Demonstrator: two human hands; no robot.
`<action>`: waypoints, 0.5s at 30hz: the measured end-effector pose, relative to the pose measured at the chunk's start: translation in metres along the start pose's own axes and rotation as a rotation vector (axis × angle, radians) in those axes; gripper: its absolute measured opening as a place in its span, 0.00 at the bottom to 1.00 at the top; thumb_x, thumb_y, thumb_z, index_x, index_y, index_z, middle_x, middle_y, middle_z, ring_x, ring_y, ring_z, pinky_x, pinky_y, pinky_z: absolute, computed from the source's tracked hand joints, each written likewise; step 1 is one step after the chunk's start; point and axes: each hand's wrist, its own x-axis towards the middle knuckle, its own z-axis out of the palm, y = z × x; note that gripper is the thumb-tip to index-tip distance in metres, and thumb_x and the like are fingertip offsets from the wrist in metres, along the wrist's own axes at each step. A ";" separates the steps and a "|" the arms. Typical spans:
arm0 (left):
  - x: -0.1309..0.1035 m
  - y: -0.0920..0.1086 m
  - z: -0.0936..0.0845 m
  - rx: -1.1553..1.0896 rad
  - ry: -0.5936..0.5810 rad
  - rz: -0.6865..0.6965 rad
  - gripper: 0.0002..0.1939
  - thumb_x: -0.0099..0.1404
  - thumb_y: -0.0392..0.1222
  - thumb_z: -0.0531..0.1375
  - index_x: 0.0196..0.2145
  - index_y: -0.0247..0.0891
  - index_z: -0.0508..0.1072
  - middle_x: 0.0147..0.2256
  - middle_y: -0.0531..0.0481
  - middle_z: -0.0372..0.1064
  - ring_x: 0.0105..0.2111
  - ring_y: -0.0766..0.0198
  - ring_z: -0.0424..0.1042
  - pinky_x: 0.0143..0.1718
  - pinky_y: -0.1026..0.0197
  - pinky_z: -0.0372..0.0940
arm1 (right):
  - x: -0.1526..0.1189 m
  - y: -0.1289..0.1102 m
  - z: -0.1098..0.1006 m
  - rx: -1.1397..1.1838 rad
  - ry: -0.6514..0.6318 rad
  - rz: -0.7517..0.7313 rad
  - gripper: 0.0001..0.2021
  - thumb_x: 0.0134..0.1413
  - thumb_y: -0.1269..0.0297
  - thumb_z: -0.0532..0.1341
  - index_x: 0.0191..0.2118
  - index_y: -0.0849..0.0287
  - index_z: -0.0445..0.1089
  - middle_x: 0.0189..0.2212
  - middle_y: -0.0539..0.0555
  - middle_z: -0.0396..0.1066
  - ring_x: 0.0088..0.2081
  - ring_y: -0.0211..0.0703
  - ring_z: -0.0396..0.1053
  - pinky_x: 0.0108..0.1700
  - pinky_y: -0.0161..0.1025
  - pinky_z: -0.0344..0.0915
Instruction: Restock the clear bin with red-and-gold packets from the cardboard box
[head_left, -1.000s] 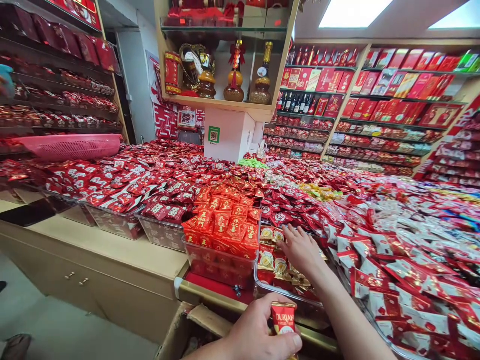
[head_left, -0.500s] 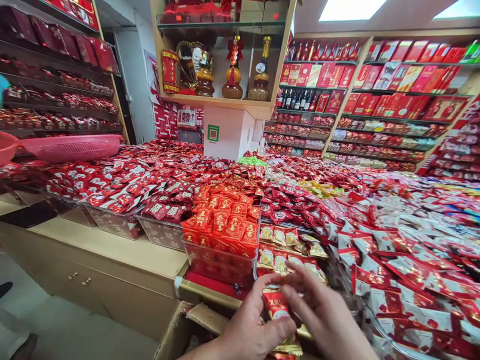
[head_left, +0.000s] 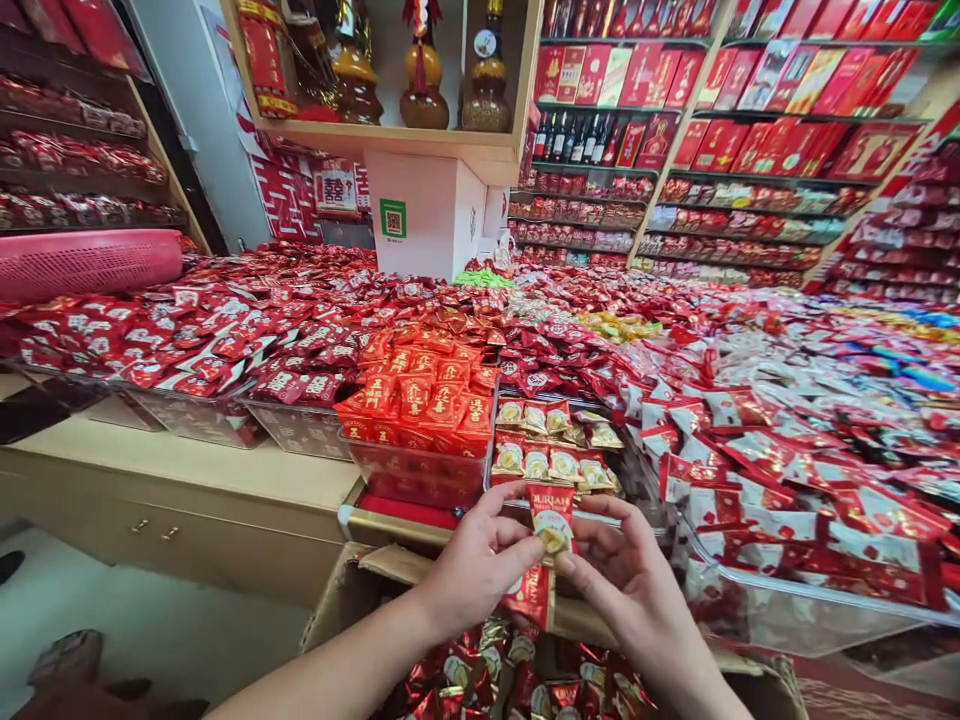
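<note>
Both hands meet over the open cardboard box [head_left: 360,590], the left hand [head_left: 472,570] and right hand [head_left: 630,590] each pinching a red durian candy packet [head_left: 551,515] between them, upright, just at six o'clock of the clear tray [head_left: 517,505] of matching packets.

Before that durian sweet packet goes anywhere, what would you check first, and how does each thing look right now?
1. Durian packet gripped by both the left hand and right hand: ok.
2. Label upright and facing the camera: ok.
3. Second red packet under the left hand secure: cannot tell.
4. Room in the clear tray of matching packets: ok, bare gaps show.
5. Cardboard box below open, with packets inside: ok.
</note>
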 end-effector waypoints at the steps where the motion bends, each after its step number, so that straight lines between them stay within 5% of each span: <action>1: 0.000 0.001 0.000 -0.003 0.016 0.004 0.31 0.54 0.44 0.61 0.52 0.33 0.54 0.17 0.62 0.57 0.16 0.77 0.49 0.19 0.70 0.44 | -0.002 0.002 0.002 -0.008 -0.001 -0.006 0.18 0.49 0.63 0.60 0.43 0.53 0.52 0.34 0.53 0.70 0.36 0.41 0.70 0.39 0.41 0.68; 5: -0.002 0.003 0.003 0.051 0.080 0.011 0.35 0.53 0.42 0.61 0.55 0.33 0.50 0.18 0.60 0.61 0.17 0.75 0.52 0.20 0.69 0.46 | -0.009 0.004 0.006 -0.326 0.066 -0.066 0.08 0.51 0.63 0.57 0.37 0.55 0.57 0.30 0.52 0.68 0.33 0.41 0.69 0.34 0.38 0.68; 7: -0.002 0.004 0.004 0.070 0.117 0.008 0.36 0.54 0.41 0.60 0.56 0.34 0.47 0.18 0.61 0.61 0.17 0.74 0.53 0.21 0.69 0.48 | -0.011 0.002 0.006 -0.635 0.081 -0.214 0.07 0.53 0.66 0.55 0.39 0.56 0.60 0.39 0.58 0.67 0.37 0.43 0.68 0.37 0.41 0.68; 11: 0.001 0.001 0.002 0.057 0.112 0.016 0.35 0.57 0.41 0.58 0.57 0.34 0.44 0.18 0.61 0.60 0.18 0.74 0.52 0.22 0.69 0.49 | -0.010 0.000 0.004 -1.044 -0.077 -0.584 0.17 0.53 0.74 0.53 0.49 0.58 0.59 0.49 0.61 0.62 0.46 0.47 0.63 0.44 0.46 0.65; 15: 0.001 -0.004 0.001 0.071 0.066 0.033 0.36 0.58 0.42 0.58 0.58 0.37 0.43 0.21 0.59 0.62 0.20 0.73 0.55 0.22 0.69 0.49 | -0.007 0.001 -0.002 -1.164 -0.165 -0.677 0.18 0.54 0.76 0.51 0.52 0.62 0.56 0.44 0.60 0.68 0.43 0.45 0.64 0.43 0.44 0.67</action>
